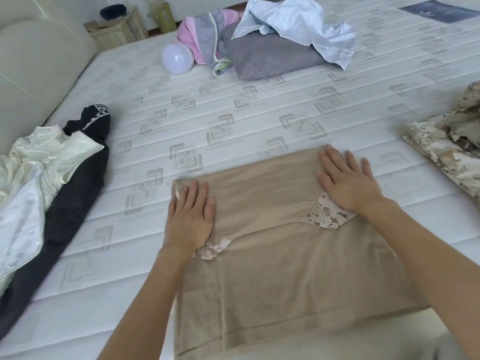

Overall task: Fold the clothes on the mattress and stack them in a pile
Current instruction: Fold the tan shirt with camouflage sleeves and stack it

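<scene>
A tan shirt with camouflage sleeve parts lies partly folded on the white mattress, near its front edge. My left hand presses flat on the shirt's far left corner, fingers straight. My right hand lies flat on the far right corner, just above a camouflage patch. A dark garment and a pale cream one lie unfolded at the left. A camouflage garment lies crumpled at the right edge.
At the back lie a grey pillow, a pink and grey cloth, a crumpled light blue shirt and a white bulb-shaped lamp. A cream headboard borders the left. A wooden nightstand stands behind.
</scene>
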